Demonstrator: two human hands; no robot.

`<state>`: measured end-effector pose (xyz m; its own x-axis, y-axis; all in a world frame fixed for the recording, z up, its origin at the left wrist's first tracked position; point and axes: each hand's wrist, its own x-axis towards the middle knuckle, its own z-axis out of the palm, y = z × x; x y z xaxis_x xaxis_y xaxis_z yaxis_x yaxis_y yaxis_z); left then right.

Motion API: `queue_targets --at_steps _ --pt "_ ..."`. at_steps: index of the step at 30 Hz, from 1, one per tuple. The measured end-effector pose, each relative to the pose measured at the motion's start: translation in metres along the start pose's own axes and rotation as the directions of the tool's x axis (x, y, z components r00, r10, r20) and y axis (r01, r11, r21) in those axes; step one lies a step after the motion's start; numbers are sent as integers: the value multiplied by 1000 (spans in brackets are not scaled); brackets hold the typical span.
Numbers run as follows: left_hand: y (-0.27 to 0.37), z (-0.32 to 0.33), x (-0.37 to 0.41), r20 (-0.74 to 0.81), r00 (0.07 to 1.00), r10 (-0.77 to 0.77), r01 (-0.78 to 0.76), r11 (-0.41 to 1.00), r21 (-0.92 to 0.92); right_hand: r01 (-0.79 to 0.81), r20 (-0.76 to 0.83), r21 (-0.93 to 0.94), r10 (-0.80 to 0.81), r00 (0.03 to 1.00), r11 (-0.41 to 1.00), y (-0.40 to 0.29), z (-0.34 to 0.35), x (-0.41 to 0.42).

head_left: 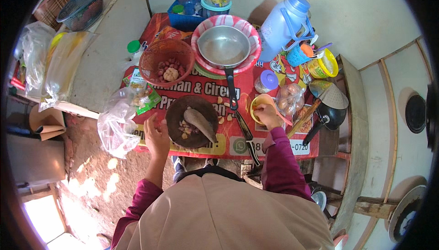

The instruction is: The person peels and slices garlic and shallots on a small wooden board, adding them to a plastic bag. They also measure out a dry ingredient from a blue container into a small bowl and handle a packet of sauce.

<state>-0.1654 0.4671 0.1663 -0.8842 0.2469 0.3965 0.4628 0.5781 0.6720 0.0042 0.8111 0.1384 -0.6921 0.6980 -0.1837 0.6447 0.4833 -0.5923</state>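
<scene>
A dark stone mortar (173, 131) stands before me on the red printed banner that covers the table. Chopped shallot and garlic pieces (187, 130) lie inside it, and a stone pestle (200, 123) leans across them to the rim. Just left of the mortar is my left hand (157, 138), fingers apart and curved, holding nothing. My right hand (268, 116) reaches into a small yellow bowl (254, 108); its fingertips are hidden, so I cannot tell what they grip. A pink spoon (279, 110) rests against that bowl. Between bowl and mortar lies a knife (248, 135).
Behind the mortar are a red basket (147, 66) of shallots and garlic, and a metal saucepan (224, 46) on a basin. A blue thermos jug (283, 27), a bag of eggs (289, 99) and a wok ladle (317, 104) stand rightward. Plastic bags (118, 126) hang over the left edge.
</scene>
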Motion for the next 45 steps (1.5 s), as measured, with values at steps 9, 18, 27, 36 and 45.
queue_targets --at_steps 9,18,27,36,45 --pt "94 25 -11 470 879 82 197 835 -514 -329 431 823 -132 893 463 -79 -28 -65" --pt "83 15 0 472 870 142 53 925 -375 -90 406 717 -309 860 691 -143 17 -88" --pt "40 0 2 812 582 -53 801 212 -560 -431 510 858 -352 785 279 -173 54 -87" --pt "16 -6 10 703 691 -168 700 -86 -709 -85 386 721 -296 874 688 -177 64 -84" --pt "1 -7 17 713 646 -271 719 -95 -688 5 39 725 -48 998 689 -107 -4 -70"
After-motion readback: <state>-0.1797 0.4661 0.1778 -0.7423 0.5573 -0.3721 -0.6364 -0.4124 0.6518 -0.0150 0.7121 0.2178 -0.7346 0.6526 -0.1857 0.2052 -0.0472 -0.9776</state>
